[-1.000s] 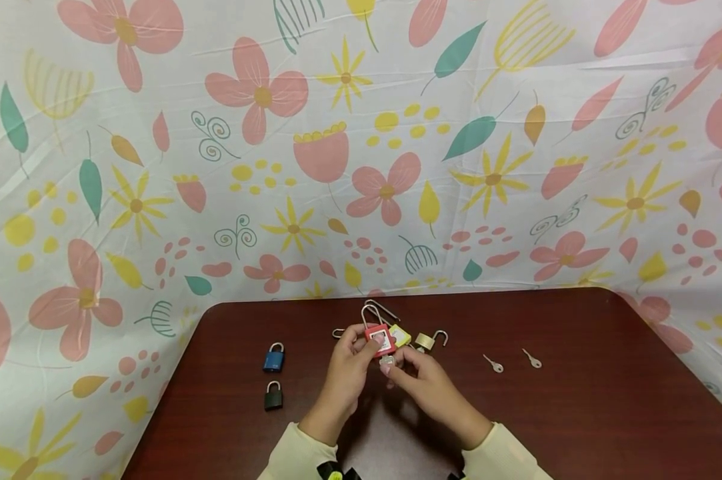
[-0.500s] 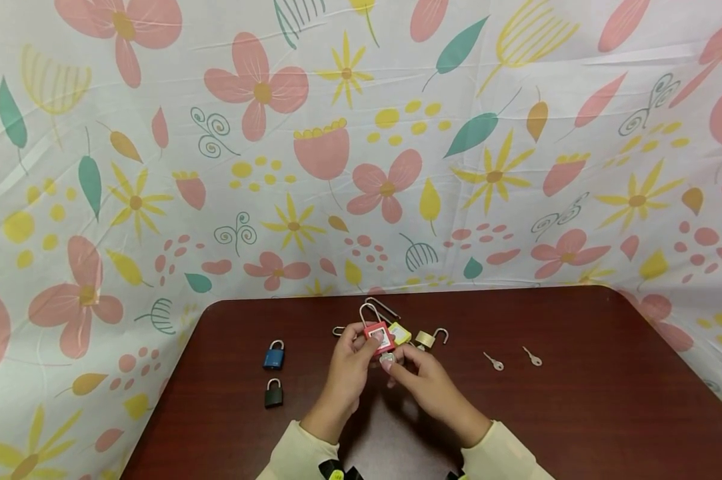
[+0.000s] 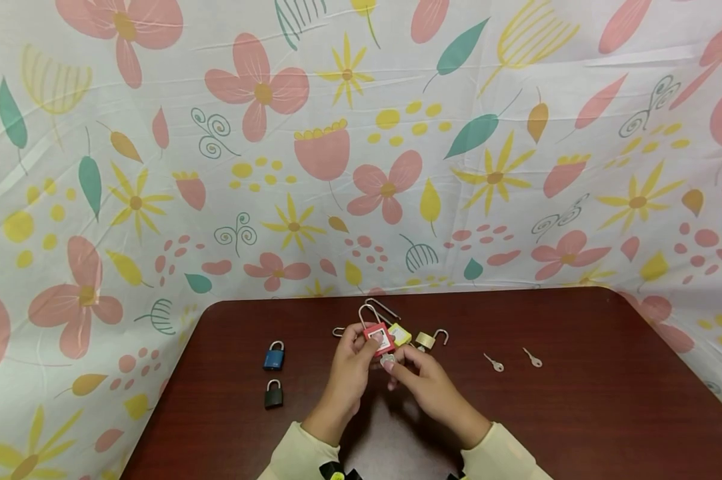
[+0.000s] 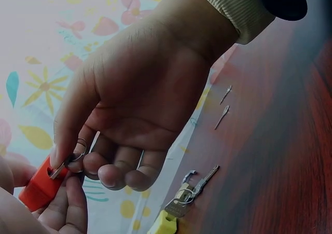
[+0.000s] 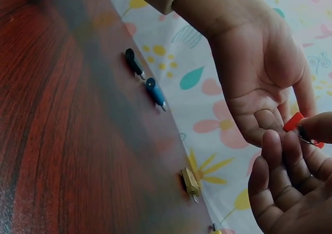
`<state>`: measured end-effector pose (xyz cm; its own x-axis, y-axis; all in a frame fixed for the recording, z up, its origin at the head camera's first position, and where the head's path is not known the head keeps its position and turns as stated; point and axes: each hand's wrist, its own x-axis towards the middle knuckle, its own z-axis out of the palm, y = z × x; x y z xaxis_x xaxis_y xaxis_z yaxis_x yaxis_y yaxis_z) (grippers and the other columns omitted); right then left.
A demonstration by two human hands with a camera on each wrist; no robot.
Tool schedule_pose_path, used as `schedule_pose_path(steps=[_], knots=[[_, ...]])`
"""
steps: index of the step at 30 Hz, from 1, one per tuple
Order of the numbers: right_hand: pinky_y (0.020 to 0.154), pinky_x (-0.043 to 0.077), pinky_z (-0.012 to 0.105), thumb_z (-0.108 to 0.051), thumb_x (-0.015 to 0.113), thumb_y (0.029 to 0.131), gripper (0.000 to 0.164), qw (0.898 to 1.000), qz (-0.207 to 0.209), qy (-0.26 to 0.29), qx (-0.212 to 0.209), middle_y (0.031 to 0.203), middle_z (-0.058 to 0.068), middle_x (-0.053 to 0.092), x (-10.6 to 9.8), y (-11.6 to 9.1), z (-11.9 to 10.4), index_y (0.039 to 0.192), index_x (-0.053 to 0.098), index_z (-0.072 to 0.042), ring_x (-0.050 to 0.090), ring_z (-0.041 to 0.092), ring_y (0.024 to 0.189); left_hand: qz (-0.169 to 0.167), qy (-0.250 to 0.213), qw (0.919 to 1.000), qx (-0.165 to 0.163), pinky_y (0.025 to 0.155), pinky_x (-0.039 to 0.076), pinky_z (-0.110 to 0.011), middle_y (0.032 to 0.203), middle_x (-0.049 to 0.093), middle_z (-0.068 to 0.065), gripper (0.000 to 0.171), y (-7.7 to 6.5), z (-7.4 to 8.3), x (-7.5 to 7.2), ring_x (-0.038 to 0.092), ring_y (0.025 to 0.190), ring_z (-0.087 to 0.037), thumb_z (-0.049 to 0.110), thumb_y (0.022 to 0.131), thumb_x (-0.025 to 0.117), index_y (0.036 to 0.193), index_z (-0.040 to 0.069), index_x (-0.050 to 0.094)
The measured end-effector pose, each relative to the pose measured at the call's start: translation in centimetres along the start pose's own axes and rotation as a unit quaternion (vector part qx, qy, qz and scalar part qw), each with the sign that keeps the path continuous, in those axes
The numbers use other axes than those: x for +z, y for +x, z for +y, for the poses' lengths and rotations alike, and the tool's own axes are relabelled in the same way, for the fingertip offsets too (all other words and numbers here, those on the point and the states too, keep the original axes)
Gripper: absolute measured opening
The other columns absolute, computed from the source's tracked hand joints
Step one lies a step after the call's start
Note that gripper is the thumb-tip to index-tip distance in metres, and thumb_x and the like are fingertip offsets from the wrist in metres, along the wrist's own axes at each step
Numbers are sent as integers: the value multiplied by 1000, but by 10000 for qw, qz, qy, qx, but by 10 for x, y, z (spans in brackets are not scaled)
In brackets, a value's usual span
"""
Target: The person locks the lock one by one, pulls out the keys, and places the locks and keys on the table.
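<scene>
My left hand [image 3: 345, 373] grips a red padlock [image 3: 371, 329] with a white label, its thumb across the front and the shackle pointing up. At the padlock's bottom, my right hand [image 3: 429, 383] pinches the head of a key [image 3: 387, 360] between thumb and index finger. In the left wrist view the key's shaft [image 4: 58, 170] meets the keyhole end of the red body, and a small ring [image 4: 82, 146] hangs at its head. The right hand's other fingers [image 4: 140, 179] are loosely curled. Just behind the red padlock lies a yellow padlock [image 3: 400, 335] with a long shackle.
A brass padlock [image 3: 424, 341] with its shackle swung out lies right of the yellow one. Blue [image 3: 273, 359] and black [image 3: 273, 397] padlocks stand at left. Another brass padlock [image 5: 190, 182] is mostly hidden behind my left hand. Two loose keys [image 3: 495, 364] lie at right.
Both hands stay in nearly the same place around the red padlock. My right fingers at the key have shifted only slightly.
</scene>
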<state>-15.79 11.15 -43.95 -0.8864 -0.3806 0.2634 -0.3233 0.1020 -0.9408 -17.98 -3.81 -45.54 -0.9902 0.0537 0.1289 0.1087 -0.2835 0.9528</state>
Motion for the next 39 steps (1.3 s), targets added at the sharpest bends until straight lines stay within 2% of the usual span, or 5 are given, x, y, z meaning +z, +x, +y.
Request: schedule_pose_path(steps=[18, 21, 25, 30, 39], knots=[[67, 51, 43, 0, 53, 95, 12, 9992, 33, 367, -148, 71, 23, 56, -1, -2, -2, 83, 53, -1, 58, 32, 69, 62, -278, 9996, 84, 66, 47, -31, 106, 60, -16, 24, -4, 1, 4, 58, 76, -20, 12, 99, 49, 119, 2, 39], [68, 51, 43, 0, 53, 95, 10, 9983, 1, 538, -245, 83, 23, 58, -1, -2, 12, 85, 53, 0, 59, 31, 71, 162, -328, 9993, 9, 65, 47, -31, 102, 60, -14, 25, -3, 1, 2, 58, 71, -19, 14, 99, 49, 119, 2, 39], [69, 52, 42, 4, 50, 94, 9, 9961, -201, 727, -467, 86, 24, 58, 2, -2, 24, 87, 53, 1, 60, 31, 73, 154, -429, 9990, 21, 62, 48, -29, 105, 62, -15, 26, 0, 3, -5, 64, 70, -25, 17, 101, 46, 121, 3, 36], [66, 51, 43, 9, 48, 92, 10, 9962, -275, 652, -499, 74, 26, 56, 6, -4, 10, 84, 51, 4, 59, 35, 71, -26, -507, 9986, 145, 62, 48, -30, 111, 61, -17, 28, 2, 4, -7, 66, 75, -32, 21, 102, 45, 122, 4, 35], [64, 52, 37, 3, 52, 93, 12, 9955, -258, 635, -651, 72, 20, 57, 5, 0, 31, 84, 54, -5, 58, 34, 69, 25, -408, 9988, 262, 63, 45, -28, 109, 63, -16, 28, 5, 5, -10, 65, 81, -34, 23, 102, 46, 123, 8, 37]])
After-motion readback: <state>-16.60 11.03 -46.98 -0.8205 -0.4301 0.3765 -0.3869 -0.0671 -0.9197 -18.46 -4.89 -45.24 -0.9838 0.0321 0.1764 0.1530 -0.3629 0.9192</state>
